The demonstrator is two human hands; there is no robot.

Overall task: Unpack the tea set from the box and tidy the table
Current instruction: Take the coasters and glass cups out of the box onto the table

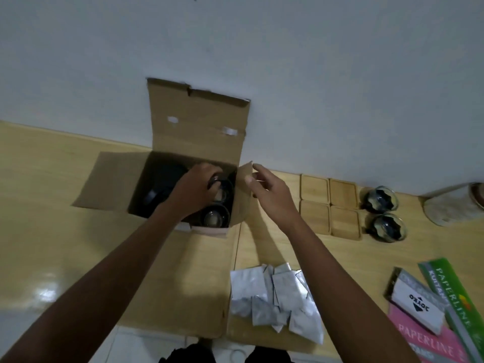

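An open cardboard box point(199, 132) stands on the wooden table against the wall, its flaps spread out. My left hand point(195, 188) reaches down into it and closes on a dark glass cup point(222, 188). A second glass cup point(216, 217) sits in the box nearer to me, and a dark rounded item point(162, 187) fills the left side. My right hand point(271, 193) pinches the box's right side flap point(246, 174). Two unpacked glass cups point(379, 199) point(389, 227) stand to the right, beside four square wooden coasters point(329, 204).
A heap of silver foil sachets point(277, 297) lies near the table's front edge. Paper packs in pink, green and white point(434, 307) lie at the lower right. A pale rounded container point(453, 204) sits at the far right against the wall.
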